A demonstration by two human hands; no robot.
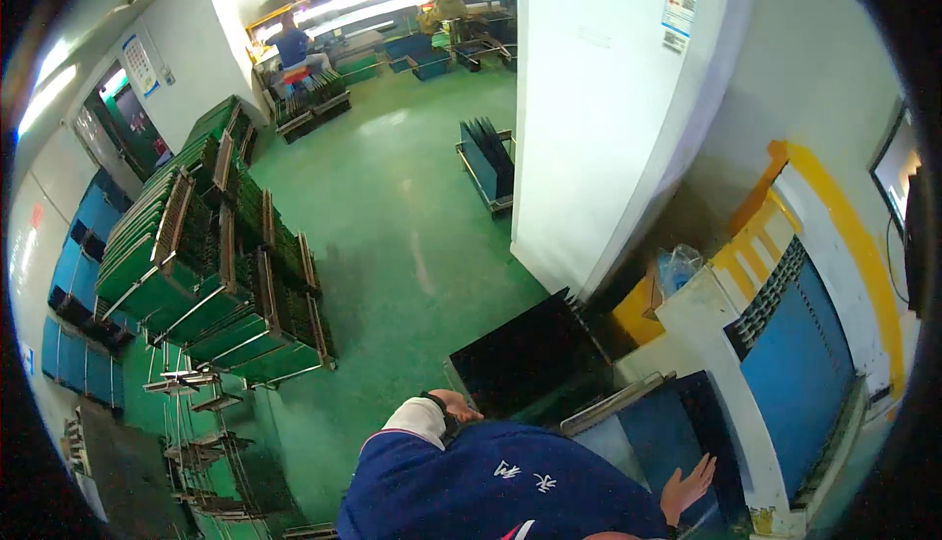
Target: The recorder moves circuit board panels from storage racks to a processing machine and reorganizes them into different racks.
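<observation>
My left hand (455, 406), with a dark band at the wrist, is beside the near left edge of a stack of black panels (535, 359). Its visible fingers look stretched out, and I see nothing held in them; the sleeve and body hide part of it. At the lower right, my right hand (687, 490) is open with fingers spread, over or against a dark-edged blue panel (653, 432). Whether it touches the panel I cannot tell. A navy sleeve and jacket cover the area between the hands.
To the right stands a white and yellow machine (726, 319) holding a blue panel (800, 373). A white pillar (603, 99) rises ahead. Racks of green panels (196, 236) line the left. Another rack (486, 162) sits beside the pillar. Several people work at a lit bench (383, 15) far back.
</observation>
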